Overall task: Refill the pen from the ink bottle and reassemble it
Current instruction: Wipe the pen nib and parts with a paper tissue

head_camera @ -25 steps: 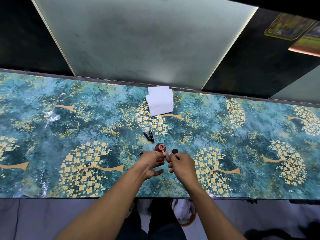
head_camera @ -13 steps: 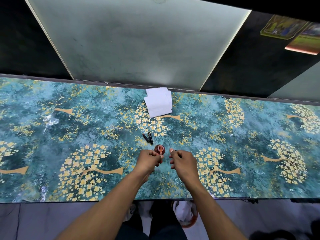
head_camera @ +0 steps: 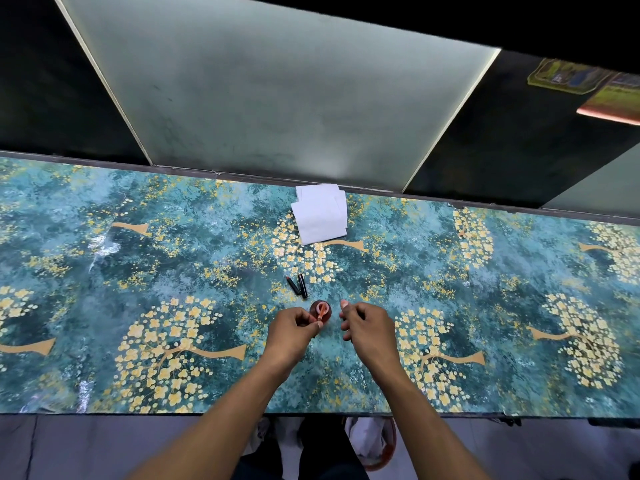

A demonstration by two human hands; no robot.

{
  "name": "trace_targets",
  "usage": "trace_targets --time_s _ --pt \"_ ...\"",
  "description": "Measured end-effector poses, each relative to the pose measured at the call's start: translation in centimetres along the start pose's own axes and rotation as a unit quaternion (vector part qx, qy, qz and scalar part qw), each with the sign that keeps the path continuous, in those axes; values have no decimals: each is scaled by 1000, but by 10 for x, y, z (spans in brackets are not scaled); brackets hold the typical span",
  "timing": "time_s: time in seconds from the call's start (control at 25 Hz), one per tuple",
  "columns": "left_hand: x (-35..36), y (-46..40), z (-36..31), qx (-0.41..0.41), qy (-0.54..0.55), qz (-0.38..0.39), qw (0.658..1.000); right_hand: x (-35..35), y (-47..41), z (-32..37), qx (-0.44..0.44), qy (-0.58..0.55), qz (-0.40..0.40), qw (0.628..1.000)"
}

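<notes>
A small dark-red ink bottle [head_camera: 320, 309] stands open on the patterned table [head_camera: 173, 271]. My left hand [head_camera: 294, 329] pinches a thin pinkish pen refill tube [head_camera: 322, 310], which reaches into the bottle's mouth. My right hand [head_camera: 369, 327] hovers just right of the bottle with its fingers curled around a small dark cap that is mostly hidden. Two dark pen parts [head_camera: 298, 285] lie side by side on the table just beyond the bottle.
Folded white tissues [head_camera: 320, 214] lie near the table's far edge, in front of a frosted glass panel [head_camera: 277, 98]. The table's near edge runs below my forearms, with the floor and a bin [head_camera: 374, 441] underneath.
My hands have drawn slightly apart. The black cap seen at my right fingertips a second ago is now tucked into the hand. The view has shifted a little.
</notes>
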State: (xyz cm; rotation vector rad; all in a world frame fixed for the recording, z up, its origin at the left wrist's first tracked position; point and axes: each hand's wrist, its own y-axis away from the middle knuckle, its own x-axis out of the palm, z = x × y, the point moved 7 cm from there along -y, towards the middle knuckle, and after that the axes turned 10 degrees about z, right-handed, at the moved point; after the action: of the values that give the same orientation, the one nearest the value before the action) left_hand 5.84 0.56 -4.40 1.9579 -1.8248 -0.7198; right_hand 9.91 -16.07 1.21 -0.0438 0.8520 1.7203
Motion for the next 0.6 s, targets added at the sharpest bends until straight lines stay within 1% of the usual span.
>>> trace_targets --time_s 0.08,0.24,0.36,0.52,0.6 --pt "-3 -1 0 -6 -5 -4 1000 0 -6 3 -2 1 7 1000" --pt "-12 4 -9 7 10 -7 1000 -3 -35 18 0 -8 18 1000" --pt "-20 8 -19 20 30 -2 999 -7 -73 37 -9 21 16 1000" --pt "-33 12 -30 42 51 -9 998 -11 -132 59 -6 -1 5 1000" --pt "-40 15 -34 51 72 -11 996 -10 -163 63 15 -14 -8 1000"
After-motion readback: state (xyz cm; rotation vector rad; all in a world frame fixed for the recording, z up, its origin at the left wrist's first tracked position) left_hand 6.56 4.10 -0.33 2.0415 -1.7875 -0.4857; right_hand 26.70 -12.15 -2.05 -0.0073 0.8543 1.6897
